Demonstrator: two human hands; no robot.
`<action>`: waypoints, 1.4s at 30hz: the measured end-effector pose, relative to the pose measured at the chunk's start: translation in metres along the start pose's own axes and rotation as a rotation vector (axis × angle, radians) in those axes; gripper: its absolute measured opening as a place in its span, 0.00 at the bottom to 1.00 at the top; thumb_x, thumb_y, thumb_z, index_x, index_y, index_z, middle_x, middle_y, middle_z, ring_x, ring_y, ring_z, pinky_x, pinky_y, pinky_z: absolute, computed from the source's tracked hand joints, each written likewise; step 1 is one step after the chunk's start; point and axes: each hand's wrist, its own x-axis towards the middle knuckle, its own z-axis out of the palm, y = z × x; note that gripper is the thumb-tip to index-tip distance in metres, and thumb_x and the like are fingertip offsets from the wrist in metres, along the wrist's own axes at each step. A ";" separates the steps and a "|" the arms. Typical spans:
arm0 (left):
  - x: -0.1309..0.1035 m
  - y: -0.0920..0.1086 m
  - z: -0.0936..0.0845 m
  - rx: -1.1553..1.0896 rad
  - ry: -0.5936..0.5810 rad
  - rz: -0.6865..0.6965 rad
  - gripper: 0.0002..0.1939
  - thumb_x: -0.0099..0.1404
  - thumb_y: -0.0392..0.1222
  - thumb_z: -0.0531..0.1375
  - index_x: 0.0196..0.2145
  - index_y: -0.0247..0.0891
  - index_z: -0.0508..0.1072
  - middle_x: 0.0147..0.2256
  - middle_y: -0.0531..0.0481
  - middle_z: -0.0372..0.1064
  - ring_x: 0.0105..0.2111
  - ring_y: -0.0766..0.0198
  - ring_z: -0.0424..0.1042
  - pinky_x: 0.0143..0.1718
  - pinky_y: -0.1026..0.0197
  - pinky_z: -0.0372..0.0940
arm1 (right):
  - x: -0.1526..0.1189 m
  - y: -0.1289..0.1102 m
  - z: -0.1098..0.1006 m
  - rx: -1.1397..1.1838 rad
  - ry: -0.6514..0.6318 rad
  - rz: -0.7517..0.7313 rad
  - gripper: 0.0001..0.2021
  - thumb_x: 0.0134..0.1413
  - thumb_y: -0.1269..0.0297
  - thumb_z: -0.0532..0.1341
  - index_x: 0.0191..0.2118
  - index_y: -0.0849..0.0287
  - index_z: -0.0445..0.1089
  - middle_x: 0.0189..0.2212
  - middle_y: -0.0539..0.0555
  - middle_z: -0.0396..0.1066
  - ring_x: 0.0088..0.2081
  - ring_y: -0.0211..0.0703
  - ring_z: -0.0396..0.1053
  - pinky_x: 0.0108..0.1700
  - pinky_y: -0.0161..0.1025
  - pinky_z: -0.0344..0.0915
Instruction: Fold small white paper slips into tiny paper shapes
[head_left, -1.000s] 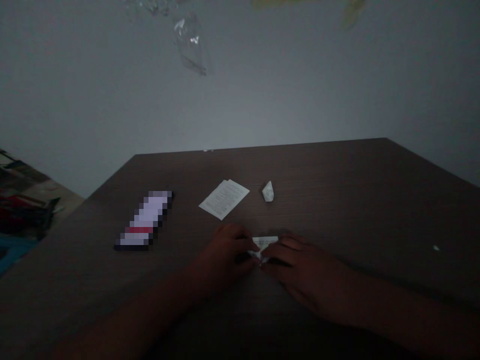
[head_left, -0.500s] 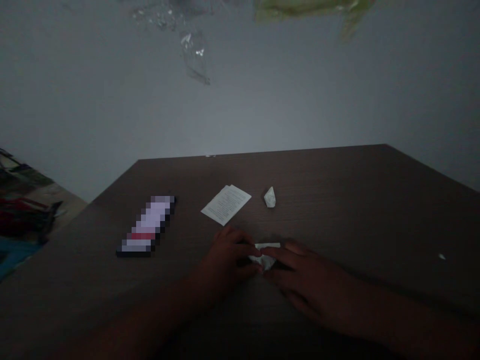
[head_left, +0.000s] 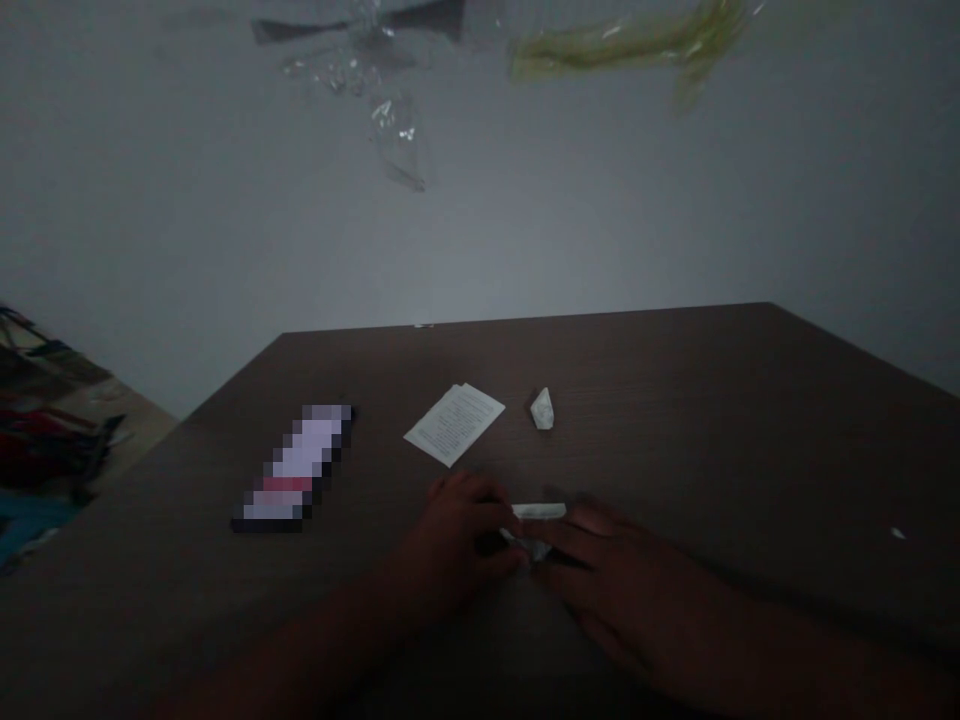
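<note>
A small piece of folded white paper [head_left: 538, 511] lies on the dark wooden table, between my two hands and partly covered by them. My left hand [head_left: 465, 530] grips its left side, fingers curled and thumb near the lower edge. From the right, my right hand [head_left: 611, 560] has its index finger pressed across the paper and its thumb side low; the fingertips of both hands nearly meet. Beyond them lie a stack of printed paper sheets [head_left: 454, 424] and a small folded paper piece [head_left: 542, 409]. Dim light blurs the finger detail.
A phone [head_left: 300, 465] with a pixelated screen lies on the table's left. A white scrap [head_left: 898, 533] sits at the right. The table [head_left: 675, 390] meets a grey wall [head_left: 600, 200] bearing clear and yellow tape [head_left: 622, 45]. Cluttered items [head_left: 52, 430] stand beyond the left edge.
The camera has tipped up slightly, so everything appears lower. Both hands stay on the folded paper with small finger shifts, and its far strip shows a bit more plainly.
</note>
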 end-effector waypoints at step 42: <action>0.004 0.009 -0.003 0.206 0.088 -0.119 0.09 0.65 0.31 0.65 0.41 0.41 0.74 0.49 0.44 0.77 0.53 0.45 0.75 0.56 0.45 0.70 | 0.002 -0.006 -0.010 0.016 -0.100 0.098 0.19 0.74 0.74 0.64 0.64 0.57 0.82 0.63 0.63 0.81 0.64 0.62 0.78 0.68 0.58 0.77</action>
